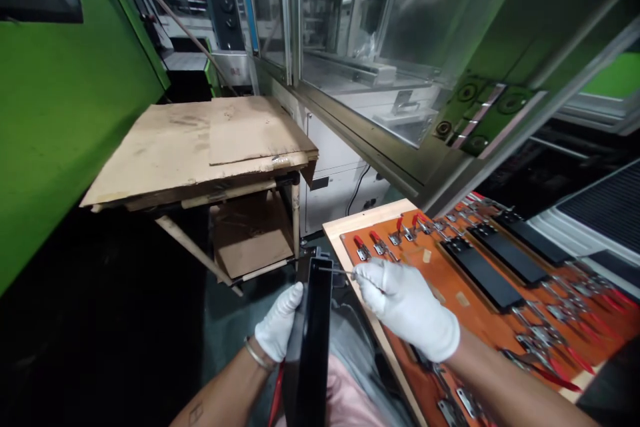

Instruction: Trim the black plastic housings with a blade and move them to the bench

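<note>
A long black rectangular part (pixel 315 347) stands lengthwise in front of my body, its far end carrying small metal fittings. My left hand (pixel 280 323), in a white glove, grips its left edge with the thumb on top. In a white glove too, my right hand (pixel 400 300) pinches a thin metal rod-like tool (pixel 337 271). The rod's tip reaches the far end of the black part; its exact kind I cannot make out. Beneath my right forearm is an orange fixture board (pixel 415 257) with a wooden edge.
Red-handled toggle clamps (pixel 380 243) line the board, with several black panels (pixel 483 273) lying among them. A cardboard-topped table (pixel 175 147) stands ahead on the left, beside a green machine (pixel 60 107). A framed clear machine door (pixel 360 80) is ahead on the right.
</note>
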